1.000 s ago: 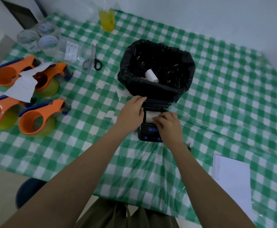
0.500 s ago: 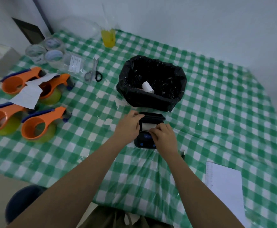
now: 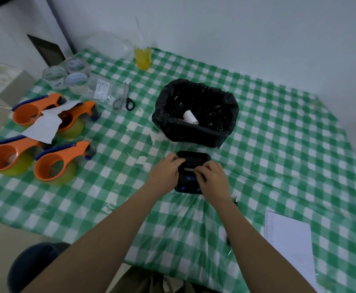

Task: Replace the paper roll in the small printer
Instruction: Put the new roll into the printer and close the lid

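Note:
A small black printer (image 3: 194, 159) with blue buttons lies on the green checked tablecloth, just in front of a bin. Its lid is nearly down; a thin strip of white paper (image 3: 188, 170) shows at the slot. My left hand (image 3: 165, 172) grips the printer's left side, fingers over the lid edge. My right hand (image 3: 214, 179) rests on the printer's right front, fingertips pinching at the paper strip. A white paper roll (image 3: 190, 117) lies inside the black-lined bin (image 3: 194, 132).
Several orange tape dispensers (image 3: 55, 166) and a torn white sheet sit at the left. Scissors (image 3: 123, 100), tape rolls (image 3: 65, 74) and a yellow drink bag (image 3: 143, 58) lie farther back. A white paper sheet (image 3: 289, 237) lies at the right front. The wall is close behind.
The printer lid has come down over the paper roll, leaving only a thin strip visible. Both hands stayed on the printer. The camera view tilted up and back.

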Available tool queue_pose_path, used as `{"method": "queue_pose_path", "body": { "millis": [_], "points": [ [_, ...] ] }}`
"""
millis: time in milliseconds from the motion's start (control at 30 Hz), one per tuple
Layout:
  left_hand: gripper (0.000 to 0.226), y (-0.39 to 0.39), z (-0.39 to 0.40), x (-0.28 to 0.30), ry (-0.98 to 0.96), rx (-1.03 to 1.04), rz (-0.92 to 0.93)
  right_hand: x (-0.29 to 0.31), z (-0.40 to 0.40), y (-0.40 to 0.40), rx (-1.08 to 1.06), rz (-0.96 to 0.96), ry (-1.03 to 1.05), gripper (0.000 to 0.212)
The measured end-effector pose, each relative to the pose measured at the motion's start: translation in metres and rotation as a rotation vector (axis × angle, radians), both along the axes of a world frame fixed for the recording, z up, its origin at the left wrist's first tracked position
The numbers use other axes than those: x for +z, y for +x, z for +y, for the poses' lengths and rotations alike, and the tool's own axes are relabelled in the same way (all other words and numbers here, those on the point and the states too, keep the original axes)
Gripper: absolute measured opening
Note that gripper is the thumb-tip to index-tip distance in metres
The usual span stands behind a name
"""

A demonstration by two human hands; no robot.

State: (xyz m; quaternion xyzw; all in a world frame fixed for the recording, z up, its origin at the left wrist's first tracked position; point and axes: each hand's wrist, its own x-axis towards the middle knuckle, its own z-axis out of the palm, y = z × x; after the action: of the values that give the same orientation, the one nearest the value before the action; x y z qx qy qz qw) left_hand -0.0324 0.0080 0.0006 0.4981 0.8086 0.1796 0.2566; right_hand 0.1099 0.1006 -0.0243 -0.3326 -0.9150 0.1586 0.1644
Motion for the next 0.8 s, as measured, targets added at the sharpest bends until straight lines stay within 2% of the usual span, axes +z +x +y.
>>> {"method": "queue_pose_path", "body": {
  "millis": [133, 367, 433, 533, 633, 800],
  "points": [
    [0.052, 0.001, -0.001, -0.002, -0.058, -0.044, 0.047, 0.003, 0.002, -0.002, -0.006, 0.012, -0.033, 0.007],
    [0.049, 0.002, -0.001, -0.008, -0.109, -0.096, 0.114, 0.006, 0.007, -0.006, -0.019, -0.007, -0.064, 0.008],
    [0.049, 0.001, 0.000, -0.010, -0.118, -0.098, 0.116, 0.007, 0.009, -0.004, -0.105, 0.022, -0.188, 0.012],
    [0.045, 0.001, 0.004, -0.009, -0.114, -0.082, 0.120, 0.013, 0.023, 0.002, -0.369, 0.123, -0.451, 0.014],
    [0.036, -0.001, 0.012, -0.007, -0.089, -0.050, 0.155, 0.018, 0.040, 0.000, -0.408, -0.004, -0.697, 0.019],
    [0.025, -0.012, 0.029, -0.003, -0.082, -0.008, 0.088, 0.018, 0.061, -0.009, -0.363, -0.273, -0.740, 0.032]
  ]
}}
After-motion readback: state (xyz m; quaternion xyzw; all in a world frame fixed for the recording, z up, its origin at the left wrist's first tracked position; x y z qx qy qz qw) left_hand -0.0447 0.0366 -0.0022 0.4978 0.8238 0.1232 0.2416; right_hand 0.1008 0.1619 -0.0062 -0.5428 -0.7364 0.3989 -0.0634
